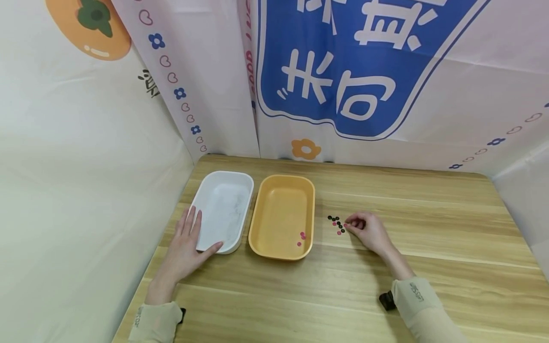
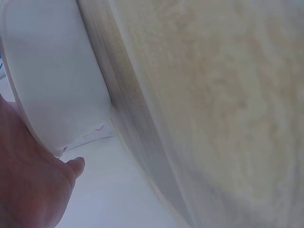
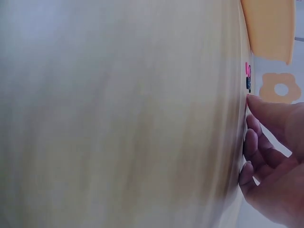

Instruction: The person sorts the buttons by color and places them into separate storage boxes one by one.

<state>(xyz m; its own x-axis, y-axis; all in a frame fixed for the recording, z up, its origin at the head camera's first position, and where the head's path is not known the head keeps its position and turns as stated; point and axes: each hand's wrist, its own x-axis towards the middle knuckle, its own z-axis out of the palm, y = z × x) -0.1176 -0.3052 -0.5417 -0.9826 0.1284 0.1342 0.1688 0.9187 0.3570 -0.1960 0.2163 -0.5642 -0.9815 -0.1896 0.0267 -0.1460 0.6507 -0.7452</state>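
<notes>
My left hand (image 1: 185, 247) rests with spread fingers on the near left edge of a white tray (image 1: 220, 209); the left wrist view shows the tray's side wall (image 2: 61, 71) beside the palm. My right hand (image 1: 370, 232) is down at the table, right of a small cluster of black buttons (image 1: 340, 226) and pink buttons (image 1: 339, 233). Its thumb and forefinger pinch a pink button (image 1: 345, 225) at the cluster's right side. Between the tray and the cluster stands a yellow tray (image 1: 280, 255), with a few pink buttons (image 1: 302, 236) lying near its right wall.
Both trays stand side by side on the wood-grain table (image 1: 274, 300). Behind the table hangs a printed cloth (image 1: 214, 62) with a blue sign, and pale cloth walls close off both sides.
</notes>
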